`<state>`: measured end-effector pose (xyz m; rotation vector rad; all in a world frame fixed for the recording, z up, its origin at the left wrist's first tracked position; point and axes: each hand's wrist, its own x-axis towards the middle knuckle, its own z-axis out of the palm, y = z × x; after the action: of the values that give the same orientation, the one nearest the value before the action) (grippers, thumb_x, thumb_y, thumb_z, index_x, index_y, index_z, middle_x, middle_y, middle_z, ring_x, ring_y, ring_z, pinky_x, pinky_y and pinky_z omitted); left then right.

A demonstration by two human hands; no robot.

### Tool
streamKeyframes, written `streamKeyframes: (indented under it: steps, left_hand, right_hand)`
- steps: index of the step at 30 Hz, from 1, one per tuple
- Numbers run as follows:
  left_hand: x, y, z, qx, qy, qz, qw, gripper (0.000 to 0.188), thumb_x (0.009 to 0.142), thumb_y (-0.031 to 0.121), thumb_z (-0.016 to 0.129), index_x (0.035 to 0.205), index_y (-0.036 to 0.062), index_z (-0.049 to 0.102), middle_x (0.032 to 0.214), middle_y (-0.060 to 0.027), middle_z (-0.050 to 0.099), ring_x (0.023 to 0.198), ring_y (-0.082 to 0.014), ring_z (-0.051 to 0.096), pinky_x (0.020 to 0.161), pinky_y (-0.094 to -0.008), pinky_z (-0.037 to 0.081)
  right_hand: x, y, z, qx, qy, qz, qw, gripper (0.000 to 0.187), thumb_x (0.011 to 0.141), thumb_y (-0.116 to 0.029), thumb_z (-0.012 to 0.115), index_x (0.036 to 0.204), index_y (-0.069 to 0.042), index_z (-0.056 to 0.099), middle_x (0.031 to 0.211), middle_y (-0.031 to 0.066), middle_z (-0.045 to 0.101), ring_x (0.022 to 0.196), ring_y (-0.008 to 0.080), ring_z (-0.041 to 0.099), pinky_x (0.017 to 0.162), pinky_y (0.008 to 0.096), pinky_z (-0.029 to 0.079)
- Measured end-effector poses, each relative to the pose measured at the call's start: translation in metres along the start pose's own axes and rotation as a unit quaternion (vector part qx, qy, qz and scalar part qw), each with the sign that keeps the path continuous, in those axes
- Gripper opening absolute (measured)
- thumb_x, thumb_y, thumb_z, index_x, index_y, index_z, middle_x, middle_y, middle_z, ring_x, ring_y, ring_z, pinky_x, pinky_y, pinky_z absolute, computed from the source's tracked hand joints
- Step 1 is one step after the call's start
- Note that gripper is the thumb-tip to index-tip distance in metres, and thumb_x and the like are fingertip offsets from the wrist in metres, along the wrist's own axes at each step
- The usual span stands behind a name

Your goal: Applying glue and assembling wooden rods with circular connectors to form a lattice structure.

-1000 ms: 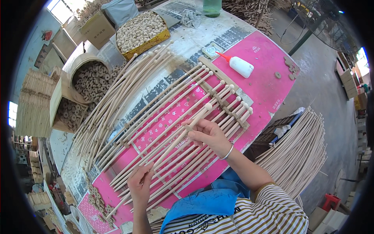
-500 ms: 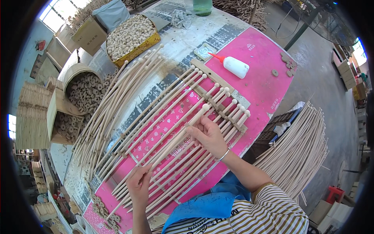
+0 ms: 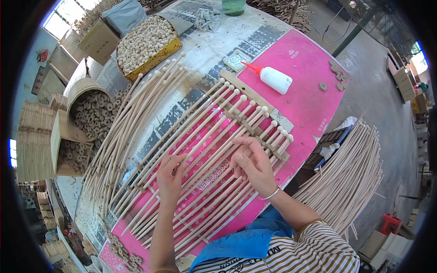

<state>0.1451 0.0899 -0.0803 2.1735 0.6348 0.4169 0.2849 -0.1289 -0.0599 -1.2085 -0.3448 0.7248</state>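
Several thin wooden sticks with round ball ends lie side by side across a notched wooden rack (image 3: pixel 235 82). My left hand (image 3: pixel 171 176) is closed in a pinch on one ball-ended stick (image 3: pixel 213 129), whose ball (image 3: pixel 243 98) rests by the rack's far bar. Over the sticks to the right hovers my right hand (image 3: pixel 254 167), its fingers loosely curled and apart, with nothing visible in it. A white glue bottle with a red nozzle (image 3: pixel 276 80) lies on the pink sheet beyond the rack.
At the far left stand a yellow-sided box of wooden balls (image 3: pixel 152 63) and tipped containers of wooden rings (image 3: pixel 93 113). A bundle of ball-ended sticks (image 3: pixel 132 123) lies left of the rack. More plain sticks (image 3: pixel 348 177) fill a crate at the right. Loose discs (image 3: pixel 322 86) lie near the table's right edge.
My right hand has let go of the ball-ended stick and drawn back to the lower right. The stick's ball has moved up to the rack's far bar. My left hand has moved farther up.
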Motion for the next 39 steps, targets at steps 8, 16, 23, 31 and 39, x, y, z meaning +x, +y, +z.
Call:
streamKeyframes:
  steps: [8,16,23,31,39]
  left_hand:
    - [0.012,-0.008,0.016,0.02,-0.009,0.021,1.0,0.02,0.094,0.001,0.071,0.113,0.0027,0.076,0.088,-0.007,0.059,0.078,-0.0171,0.061,0.069,-0.0298,0.048]
    - [0.011,-0.005,0.022,0.103,0.007,0.008,0.995,0.019,0.093,0.006,0.074,0.111,0.0072,0.077,0.089,-0.0073,0.061,0.079,-0.0245,0.062,0.07,-0.035,0.049]
    - [0.012,-0.011,0.021,0.167,0.018,0.108,0.98,0.022,0.09,0.009,0.074,0.112,0.0098,0.078,0.096,-0.0081,0.066,0.089,-0.0301,0.064,0.08,-0.0426,0.05]
    - [0.006,-0.031,-0.016,0.266,0.046,0.108,0.957,0.039,0.089,0.007,0.073,0.127,0.0147,0.073,0.11,-0.0047,0.065,0.098,-0.0274,0.064,0.087,-0.043,0.049]
    - [-0.002,-0.032,-0.024,0.333,0.055,0.155,0.928,0.035,0.087,0.001,0.068,0.12,0.0112,0.075,0.101,-0.0056,0.062,0.094,-0.027,0.063,0.082,-0.0415,0.051]
  right_hand:
    - [-0.002,-0.003,-0.006,-0.004,-0.012,-0.003,1.0,0.036,0.11,-0.023,0.056,0.139,-0.003,0.051,0.09,0.0037,0.064,0.067,0.0062,0.06,0.057,0.018,0.045]
    - [-0.002,-0.005,-0.008,-0.01,-0.015,0.02,1.0,0.034,0.11,-0.023,0.055,0.138,-0.003,0.053,0.089,0.0025,0.065,0.069,0.0052,0.06,0.058,0.0183,0.045]
    - [-0.004,0.002,-0.008,-0.013,-0.027,0.024,0.999,0.031,0.111,-0.021,0.054,0.136,-0.003,0.056,0.089,0.0018,0.064,0.069,0.0047,0.059,0.059,0.0183,0.045]
    - [-0.01,0.014,-0.009,-0.022,-0.041,0.023,0.999,0.033,0.111,-0.027,0.055,0.133,-0.002,0.058,0.086,-0.0005,0.063,0.069,0.0031,0.059,0.058,0.0169,0.044]
    - [-0.007,0.033,0.009,-0.083,-0.108,0.035,0.99,0.036,0.11,-0.021,0.057,0.142,-0.003,0.057,0.088,-0.0006,0.063,0.073,0.0043,0.058,0.062,0.0185,0.046]
